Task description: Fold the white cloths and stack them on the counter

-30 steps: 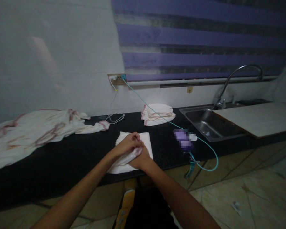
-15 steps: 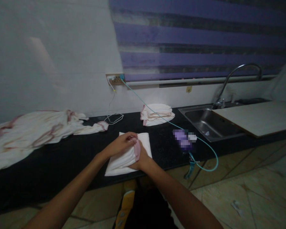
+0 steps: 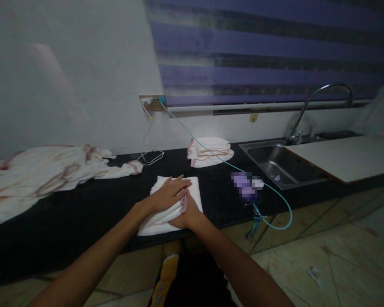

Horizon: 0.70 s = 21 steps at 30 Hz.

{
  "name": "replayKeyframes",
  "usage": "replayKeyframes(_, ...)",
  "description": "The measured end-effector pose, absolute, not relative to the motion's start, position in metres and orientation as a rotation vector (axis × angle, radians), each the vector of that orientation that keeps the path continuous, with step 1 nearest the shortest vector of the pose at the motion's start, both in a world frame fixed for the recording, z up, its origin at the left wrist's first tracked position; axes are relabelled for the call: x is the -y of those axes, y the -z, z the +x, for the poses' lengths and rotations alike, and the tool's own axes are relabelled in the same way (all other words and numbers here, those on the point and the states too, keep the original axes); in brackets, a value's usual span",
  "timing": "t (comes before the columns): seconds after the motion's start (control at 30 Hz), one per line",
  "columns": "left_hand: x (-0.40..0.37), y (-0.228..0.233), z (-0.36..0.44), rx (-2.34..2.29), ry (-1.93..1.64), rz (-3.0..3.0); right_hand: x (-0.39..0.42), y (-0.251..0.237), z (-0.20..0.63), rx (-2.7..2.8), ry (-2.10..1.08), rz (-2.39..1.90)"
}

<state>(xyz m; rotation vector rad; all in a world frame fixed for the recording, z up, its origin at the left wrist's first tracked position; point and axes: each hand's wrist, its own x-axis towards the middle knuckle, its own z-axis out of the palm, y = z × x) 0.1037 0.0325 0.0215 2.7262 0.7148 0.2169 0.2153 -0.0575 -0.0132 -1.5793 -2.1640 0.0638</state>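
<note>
Two bare hands rest on one small white cloth with a pink hem (image 3: 192,189), which lies folded at the front edge of the black speckled stone worktop (image 3: 92,209). In the head view, the only one, the left hand (image 3: 168,196) lies flat, fingers straight and together, pressing the top layer down; its grip is not closed on anything. The right hand (image 3: 187,215) sits at the near edge with the folded pink hem against it; its fingers are hidden under the cloth and the other hand, so I cannot tell whether they pinch the fabric.

By my judgement the folding is part done: a neat stack of folded white cloths (image 3: 210,151) sits further back, while a large crumpled heap of white, pink-trimmed cloth (image 3: 48,172) sprawls unfolded to the left.

The fabric looks soft, thin and matte, creasing readily. A thin turquoise cable (image 3: 275,192) runs from the wall socket (image 3: 152,102) across the worktop and loops off its edge. To the right are a stainless steel sink (image 3: 281,164), smooth and dull-shining, a curved metal tap (image 3: 320,96), and a pale flat board (image 3: 348,155).
</note>
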Motion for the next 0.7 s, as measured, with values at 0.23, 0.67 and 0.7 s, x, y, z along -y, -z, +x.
replayKeyframes(0.23, -0.037, -0.033, 0.116, -0.722, -0.063, 2.72, 0.06, 0.005, 0.219, 2.246, 0.032, -1.475)
replayKeyframes(0.67, -0.043, -0.036, 0.126, -0.775, 0.029, 2.67, 0.087, -0.014, 0.211, 2.244, -0.012, -1.645)
replayKeyframes(0.7, -0.043, -0.036, 0.127, -0.77, 0.025, 2.67, 0.096, -0.021, 0.214, 2.272, -0.06, -1.679)
